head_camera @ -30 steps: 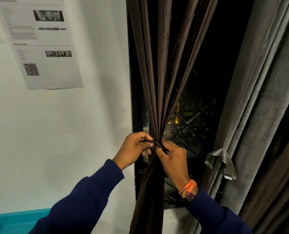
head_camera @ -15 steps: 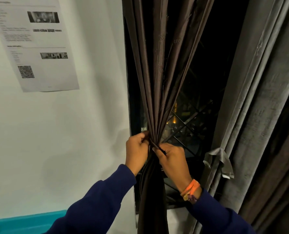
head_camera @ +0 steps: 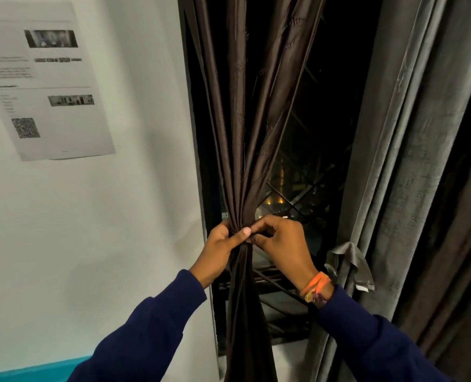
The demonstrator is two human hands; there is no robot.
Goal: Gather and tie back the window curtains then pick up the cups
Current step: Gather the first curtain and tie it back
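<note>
Two curtains are in view: one brown curtain (head_camera: 242, 128) gathered into a narrow bunch in front of the window (head_camera: 325, 133), and one grey curtain (head_camera: 410, 166) at the right, already bound by one grey tie (head_camera: 350, 261). No cups are visible. Two hands work at the same point of the brown curtain. The left hand (head_camera: 223, 249) is wrapped around the bunch, its fingers (head_camera: 242, 233) clamped on the fabric, thumb in front. The right hand (head_camera: 281, 244) touches the bunch from the right, its fingers curled together and pinching a thin dark tie (head_camera: 256, 236) there. One paper sheet (head_camera: 49, 86) hangs on the wall (head_camera: 118, 216) to the left.
</note>
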